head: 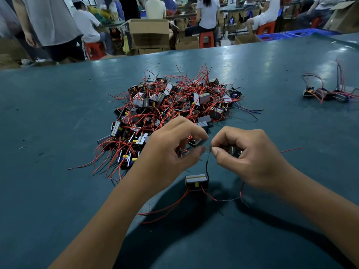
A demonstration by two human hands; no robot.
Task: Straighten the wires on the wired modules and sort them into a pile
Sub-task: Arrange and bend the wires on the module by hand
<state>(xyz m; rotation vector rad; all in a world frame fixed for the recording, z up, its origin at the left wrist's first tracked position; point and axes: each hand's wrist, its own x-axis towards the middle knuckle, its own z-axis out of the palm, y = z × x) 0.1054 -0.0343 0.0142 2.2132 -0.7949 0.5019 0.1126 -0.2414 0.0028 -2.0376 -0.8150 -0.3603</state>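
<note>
Beyond left hand [171, 150]: big tangled heap [174, 111] of modules, wires bent every way, plainly most of the job left. Left hand's fingers curled, thumb and forefinger pinched on thin black wire [207, 167]. Below and between hands, on surface [58, 113]: one module [195, 181], red leads sprawled toward wrists, straightening judged only begun. Right hand [250, 154] pinched on same wire, another part apparently tucked in its fingers. Well off to right of right hand: small sorted pile [328, 94], few pieces done.
</note>
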